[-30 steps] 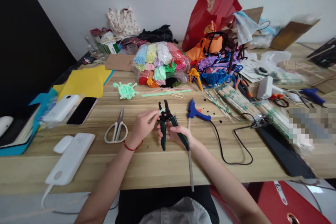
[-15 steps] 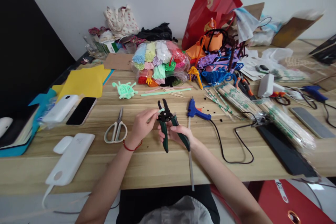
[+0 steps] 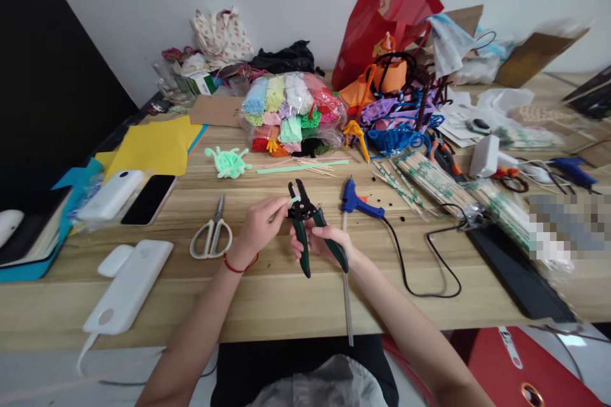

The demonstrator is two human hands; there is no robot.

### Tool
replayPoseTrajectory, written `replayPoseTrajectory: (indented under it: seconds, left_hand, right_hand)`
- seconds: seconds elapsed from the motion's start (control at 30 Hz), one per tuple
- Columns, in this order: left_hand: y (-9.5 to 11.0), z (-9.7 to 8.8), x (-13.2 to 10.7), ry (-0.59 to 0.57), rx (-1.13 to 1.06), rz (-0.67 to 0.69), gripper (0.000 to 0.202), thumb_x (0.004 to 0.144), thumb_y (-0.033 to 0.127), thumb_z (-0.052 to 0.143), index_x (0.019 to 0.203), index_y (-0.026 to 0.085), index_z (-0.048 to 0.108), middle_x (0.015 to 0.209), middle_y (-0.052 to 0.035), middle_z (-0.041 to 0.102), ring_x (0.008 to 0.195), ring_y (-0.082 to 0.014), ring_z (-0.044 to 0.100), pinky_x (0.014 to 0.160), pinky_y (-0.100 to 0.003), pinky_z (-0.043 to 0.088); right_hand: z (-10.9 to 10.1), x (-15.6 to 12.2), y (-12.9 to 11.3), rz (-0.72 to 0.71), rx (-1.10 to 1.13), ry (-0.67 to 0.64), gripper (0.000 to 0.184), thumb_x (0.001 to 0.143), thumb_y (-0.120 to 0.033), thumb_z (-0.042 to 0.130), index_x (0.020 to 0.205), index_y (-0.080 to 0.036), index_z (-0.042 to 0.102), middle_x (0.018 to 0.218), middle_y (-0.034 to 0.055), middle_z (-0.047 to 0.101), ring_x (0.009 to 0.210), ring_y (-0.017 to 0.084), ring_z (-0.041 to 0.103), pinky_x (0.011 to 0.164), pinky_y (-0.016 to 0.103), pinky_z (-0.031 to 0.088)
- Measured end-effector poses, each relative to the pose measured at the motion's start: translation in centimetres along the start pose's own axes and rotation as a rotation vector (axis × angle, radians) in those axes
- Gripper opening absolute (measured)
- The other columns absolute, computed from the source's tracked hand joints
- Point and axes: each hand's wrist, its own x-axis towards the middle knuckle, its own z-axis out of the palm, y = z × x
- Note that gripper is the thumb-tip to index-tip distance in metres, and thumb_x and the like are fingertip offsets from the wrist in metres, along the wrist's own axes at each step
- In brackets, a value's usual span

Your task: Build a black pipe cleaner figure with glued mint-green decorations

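Note:
Between the thumb and fingers of my left hand (image 3: pixel 261 224) is a short piece of light green pipe cleaner (image 3: pixel 294 200), its end at the jaws of the wire strippers (image 3: pixel 301 208). My right hand (image 3: pixel 329 243) grips the dark green handles of that tool, which are spread apart, with the jaws pointing away from me. Left of my left hand lie white-handled scissors (image 3: pixel 212 235). A blue glue gun (image 3: pixel 356 200) with a long glue stick (image 3: pixel 348 305) rests just right of my right hand. Beyond my hands is a curled mint green pipe cleaner bundle (image 3: pixel 228 162).
Bagged pipe cleaners (image 3: pixel 293 114) lie at the back, near a red bag (image 3: pixel 386 19). Packs of wooden sticks (image 3: pixel 432 181) and a black cable (image 3: pixel 429 294) are on the right. A phone (image 3: pixel 149 200) and white power bank (image 3: pixel 128 289) lie left.
The wire strippers' handles have shifted very slightly to the right with my right hand. My left hand keeps its hold on the pipe cleaner piece at the jaws.

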Motion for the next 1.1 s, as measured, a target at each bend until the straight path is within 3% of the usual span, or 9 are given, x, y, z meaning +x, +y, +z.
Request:
replayPoseTrajectory:
  seconds: [0.23,0.43,0.57,0.7,0.8,1.1]
  left_hand:
    - [0.3,0.4,0.0,-0.052,-0.051,-0.072,0.019,0.091,0.022,0.049,0.099,0.018,0.066,0.097,-0.0087,0.071,0.089,-0.0181,0.066,0.082,-0.03,0.05]
    - [2.0,-0.5,0.9,-0.122,-0.682,-0.369,0.032,0.088,0.04,0.054,0.105,0.015,0.062,0.102,-0.0101,0.067,0.095,-0.0206,0.063,0.086,-0.032,0.049]
    - [2.5,-1.0,0.9,-0.096,-0.842,-0.527,0.026,0.08,0.038,0.066,0.09,0.015,0.062,0.082,-0.0032,0.065,0.073,-0.0135,0.061,0.066,-0.023,0.049]
    - [2.4,-0.9,0.5,-0.185,-0.969,-0.601,0.021,0.083,0.036,0.062,0.087,0.017,0.056,0.065,0.004,0.056,0.046,-0.007,0.051,0.042,-0.018,0.039]
    - [2.3,-0.8,0.3,-0.231,-1.01,-0.618,0.021,0.085,0.038,0.059,0.089,0.017,0.053,0.065,0.0043,0.057,0.042,-0.0067,0.051,0.038,-0.018,0.039]
    - [2.4,-1.0,0.7,-0.227,-0.914,-0.625,0.023,0.083,0.039,0.061,0.081,0.017,0.052,0.067,0.0037,0.057,0.046,-0.0064,0.052,0.041,-0.018,0.04]
  right_hand:
    - [-1.0,-0.2,0.6,-0.064,-0.168,0.093,0.041,0.078,-0.039,0.061,0.109,-0.012,0.059,0.086,0.0075,0.061,0.081,0.021,0.058,0.079,0.037,0.045]
    - [-1.2,-0.5,0.2,-0.039,-0.231,-0.053,0.048,0.076,-0.04,0.062,0.116,-0.013,0.057,0.093,0.0083,0.062,0.088,0.023,0.058,0.085,0.04,0.044]
    - [-0.9,-0.8,0.0,0.038,-0.314,-0.089,0.048,0.075,-0.037,0.061,0.119,-0.017,0.056,0.1,0.0073,0.064,0.1,0.024,0.056,0.097,0.043,0.037]
    - [-0.2,-1.1,-0.3,0.031,-0.37,-0.066,0.05,0.074,-0.033,0.06,0.122,-0.019,0.054,0.11,0.007,0.062,0.107,0.024,0.053,0.1,0.043,0.035]
    - [0.4,-1.2,-0.6,0.008,-0.398,-0.059,0.049,0.075,-0.029,0.059,0.123,-0.02,0.053,0.113,0.0063,0.06,0.107,0.023,0.053,0.1,0.041,0.035]
    - [1.1,-1.3,-0.7,0.027,-0.529,0.007,0.05,0.074,-0.025,0.057,0.123,-0.02,0.051,0.107,0.0047,0.059,0.1,0.021,0.051,0.098,0.04,0.036]
